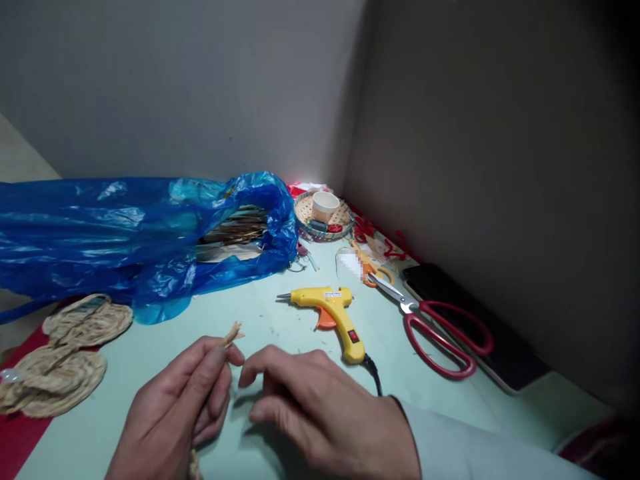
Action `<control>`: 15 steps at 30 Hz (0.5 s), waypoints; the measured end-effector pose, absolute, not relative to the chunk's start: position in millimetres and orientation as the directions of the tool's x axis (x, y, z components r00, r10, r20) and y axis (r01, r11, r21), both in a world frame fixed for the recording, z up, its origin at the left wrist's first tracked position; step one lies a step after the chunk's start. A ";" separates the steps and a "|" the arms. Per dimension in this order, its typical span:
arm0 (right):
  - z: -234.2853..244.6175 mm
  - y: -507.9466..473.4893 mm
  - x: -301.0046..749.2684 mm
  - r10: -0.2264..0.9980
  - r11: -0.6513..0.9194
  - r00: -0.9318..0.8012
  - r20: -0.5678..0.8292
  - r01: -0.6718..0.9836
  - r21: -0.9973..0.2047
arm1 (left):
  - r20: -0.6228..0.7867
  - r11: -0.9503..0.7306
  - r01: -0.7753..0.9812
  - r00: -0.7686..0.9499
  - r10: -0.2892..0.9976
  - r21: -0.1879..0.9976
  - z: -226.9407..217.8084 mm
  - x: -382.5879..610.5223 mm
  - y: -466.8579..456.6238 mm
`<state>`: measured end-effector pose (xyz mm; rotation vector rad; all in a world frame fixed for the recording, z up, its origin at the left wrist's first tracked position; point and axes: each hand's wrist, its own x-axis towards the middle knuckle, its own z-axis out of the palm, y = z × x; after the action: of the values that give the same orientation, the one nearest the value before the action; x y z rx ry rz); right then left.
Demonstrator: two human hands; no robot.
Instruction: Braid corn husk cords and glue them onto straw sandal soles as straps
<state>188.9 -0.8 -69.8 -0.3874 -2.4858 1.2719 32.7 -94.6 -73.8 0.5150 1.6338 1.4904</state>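
Observation:
My left hand is closed around a thin bundle of dry straw; its frayed tip sticks out above my fingers and a bit shows below the palm. My right hand hovers right beside it, fingers curled, the fingertips close to the left hand's fingertips, with nothing visible in them. Both hands are low over the pale green table. A yellow glue gun lies just beyond my right hand, its black cord running toward me.
A big blue plastic bag holding dry stalks lies at the back left. Woven straw pieces sit at the left. Red-handled scissors, a phone, orange scissors and a small basket with a cup are along the right wall.

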 end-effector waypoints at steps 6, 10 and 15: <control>-69.3 -6.3 186.4 0.291 0.567 -0.944 0.157 0.038 -0.823 | -0.336 0.215 -0.268 -0.585 0.739 0.939 -80.3 27.1 -88.2; -65.9 -3.5 186.8 0.262 0.578 -0.957 0.126 0.051 -0.815 | -0.366 0.225 -0.307 -0.556 0.746 0.925 -82.7 23.6 -85.2; -80.9 -1.5 179.4 0.173 0.635 -0.977 0.122 0.016 -0.772 | -0.426 0.269 -0.340 -0.582 0.693 0.901 -91.5 20.2 -82.9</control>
<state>179.4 -1.5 -80.9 -0.1562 -2.6701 1.2583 20.2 -82.9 -91.5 0.3300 1.6547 1.4664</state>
